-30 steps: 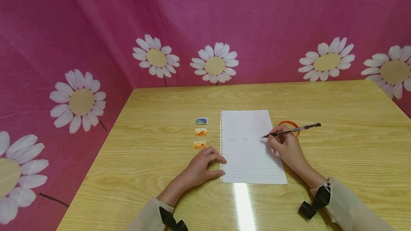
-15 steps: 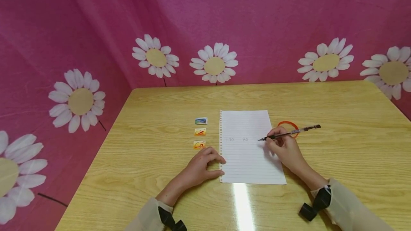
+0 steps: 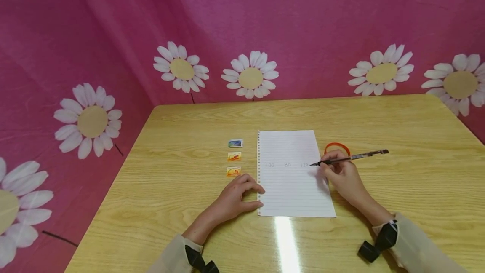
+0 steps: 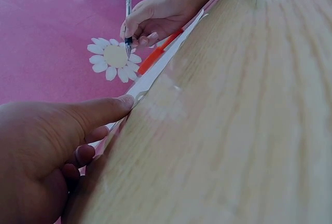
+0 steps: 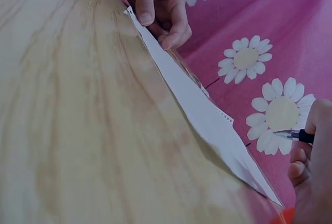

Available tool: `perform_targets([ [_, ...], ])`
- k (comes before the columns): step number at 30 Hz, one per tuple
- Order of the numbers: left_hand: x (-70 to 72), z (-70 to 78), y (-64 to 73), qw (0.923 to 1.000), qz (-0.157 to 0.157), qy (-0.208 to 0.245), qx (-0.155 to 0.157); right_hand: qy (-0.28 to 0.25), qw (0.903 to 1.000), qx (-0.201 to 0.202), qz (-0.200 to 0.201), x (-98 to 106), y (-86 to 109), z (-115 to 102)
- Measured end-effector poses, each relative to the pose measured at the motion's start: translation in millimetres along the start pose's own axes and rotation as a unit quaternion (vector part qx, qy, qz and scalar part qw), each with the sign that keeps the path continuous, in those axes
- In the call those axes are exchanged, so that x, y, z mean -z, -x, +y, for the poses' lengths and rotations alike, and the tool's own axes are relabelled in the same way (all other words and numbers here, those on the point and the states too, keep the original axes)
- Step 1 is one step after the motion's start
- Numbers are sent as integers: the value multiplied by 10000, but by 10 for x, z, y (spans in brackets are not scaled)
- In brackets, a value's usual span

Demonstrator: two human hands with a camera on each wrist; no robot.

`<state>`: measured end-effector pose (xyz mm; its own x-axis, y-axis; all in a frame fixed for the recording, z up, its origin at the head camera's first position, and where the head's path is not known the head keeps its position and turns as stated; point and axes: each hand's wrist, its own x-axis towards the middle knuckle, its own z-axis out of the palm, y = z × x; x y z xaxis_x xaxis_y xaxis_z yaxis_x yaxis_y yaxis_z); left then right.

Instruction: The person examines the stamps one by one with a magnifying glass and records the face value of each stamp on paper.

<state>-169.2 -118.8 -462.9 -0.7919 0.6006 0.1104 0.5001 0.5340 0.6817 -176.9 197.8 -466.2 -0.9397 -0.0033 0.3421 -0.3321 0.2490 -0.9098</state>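
A sheet of lined paper (image 3: 291, 195) with punched holes down its left side lies on the table. My right hand (image 3: 345, 178) holds a slim pen (image 3: 356, 156) between thumb and fingers, its tip over the sheet just right of a row of faint handwritten numbers (image 3: 287, 164). In the left wrist view the pen (image 4: 128, 11) stands almost upright, tip down. My left hand (image 3: 239, 195) rests at the sheet's lower left edge, thumb and fingertips on the holed margin. Its thumb (image 4: 104, 111) lies straight along the paper's edge in the left wrist view.
Left of the sheet, a blue stamp-like card (image 3: 235, 143) and two orange-yellow ones (image 3: 234, 156) form a column, the nearest close to my left fingers. An orange-red ring (image 3: 337, 144) lies partly behind my right hand. A pink flowered cloth (image 3: 303, 20) hangs behind the wooden table (image 3: 189, 138).
The pen tip shifted slightly left, then back right, with the right hand. The third number, hidden half a second ago, now shows left of the tip. My left hand stays on the sheet.
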Motion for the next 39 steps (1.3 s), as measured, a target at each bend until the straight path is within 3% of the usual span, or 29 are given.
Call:
perform_targets([
  [18,-5,-6,7,9999,-57,74,133,-298,9982,203,482,258,41,55],
  [39,4,-1,13,10000,7,-18,-5,-199,9958,116,883,708,58,180],
])
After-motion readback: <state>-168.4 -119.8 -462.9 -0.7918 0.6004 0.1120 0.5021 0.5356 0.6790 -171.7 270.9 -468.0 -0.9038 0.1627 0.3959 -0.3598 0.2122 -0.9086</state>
